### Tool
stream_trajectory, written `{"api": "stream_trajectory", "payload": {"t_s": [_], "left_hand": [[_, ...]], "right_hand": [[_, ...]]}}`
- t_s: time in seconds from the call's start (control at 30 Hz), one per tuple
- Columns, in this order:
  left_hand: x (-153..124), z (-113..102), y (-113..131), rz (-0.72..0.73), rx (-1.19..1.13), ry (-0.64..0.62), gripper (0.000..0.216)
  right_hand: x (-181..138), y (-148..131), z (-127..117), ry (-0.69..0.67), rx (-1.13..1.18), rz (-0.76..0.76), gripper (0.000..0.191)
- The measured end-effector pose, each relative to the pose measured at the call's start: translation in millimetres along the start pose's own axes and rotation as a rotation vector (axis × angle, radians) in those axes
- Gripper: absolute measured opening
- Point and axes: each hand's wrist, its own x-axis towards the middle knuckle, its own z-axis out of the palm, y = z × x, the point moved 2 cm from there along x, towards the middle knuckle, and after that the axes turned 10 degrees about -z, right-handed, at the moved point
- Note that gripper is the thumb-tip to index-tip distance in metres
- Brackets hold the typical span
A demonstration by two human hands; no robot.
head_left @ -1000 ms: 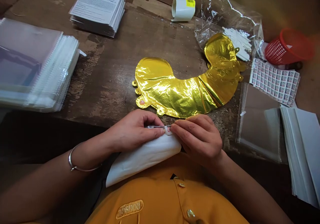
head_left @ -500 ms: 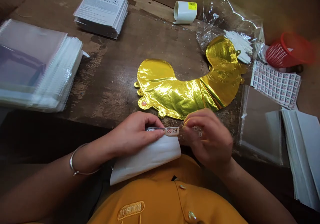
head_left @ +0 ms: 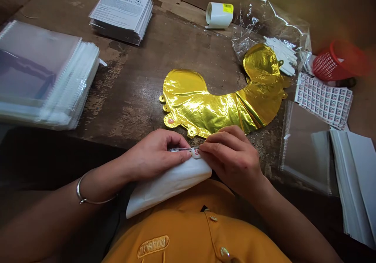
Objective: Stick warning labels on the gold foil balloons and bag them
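A strip of small printed stickers (head_left: pixel 196 153), with a red prohibition mark showing, is pinched between the thumb and fingers of my left hand (head_left: pixel 158 151). Its white backing paper (head_left: pixel 173 184) hangs down in a curl over my lap. My right hand (head_left: pixel 230 153) has its thumb and fingertips closed on the strip's right end, close beside my left thumb. Just beyond my hands a flat, shiny gold foil balloon (head_left: pixel 205 108) lies on the worn wooden table (head_left: pixel 129 82). My fingers cover part of the strip.
Clear sleeves (head_left: pixel 38 71) are piled at left, packaged cards (head_left: pixel 122 12) behind. A white roll (head_left: pixel 220 15), clear bag (head_left: pixel 273 20) with white sticks, and red basket (head_left: pixel 329 61) stand at the back. Sticker sheets (head_left: pixel 323 98), one sleeve (head_left: pixel 307 149) and white paper (head_left: pixel 352 184) lie right.
My right hand has moved left and closed its fingertips on the right end of the sticker strip. My left hand keeps its hold, nearly in the same place.
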Motion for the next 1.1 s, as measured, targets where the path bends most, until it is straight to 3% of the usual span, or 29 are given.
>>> {"api": "stream_trajectory", "payload": {"t_s": [0.3,0.37,0.43,0.5,0.57,0.67,0.77,0.9,1.0,1.1], "left_hand": [[3,1,-2,-0.015,-0.002,0.006,0.023],[2,0,-2,-0.02,0.009,0.01,0.023],[-1,-2,-1,0.026,0.082,0.047,0.022],[-8,-5,1,0.164,0.275,0.172,0.019],[-16,-10,2,0.377,0.567,0.388,0.017],[-21,-17,-3,0.638,0.952,0.601,0.017],[-12,-25,-14,0.693,1.107,0.548,0.019],[2,-33,-23,0.663,1.101,0.452,0.021],[5,-34,-24,0.652,1.071,0.395,0.02],[5,-34,-23,0.659,1.041,0.381,0.021]], "right_hand": [[-8,-7,3,-0.064,-0.059,-0.104,0.009],[-8,-9,-1,-0.015,-0.004,-0.06,0.011],[-6,-5,-9,0.108,0.06,0.079,0.01],[-3,6,-14,0.288,0.127,0.297,0.008],[2,21,-12,0.426,0.215,0.476,0.004],[17,35,6,0.384,0.308,0.531,0.004],[34,39,30,0.294,0.214,0.488,0.008],[45,45,56,0.269,0.134,0.499,0.011],[47,51,66,0.211,0.105,0.486,0.012],[46,55,65,0.236,0.06,0.495,0.013]]}}
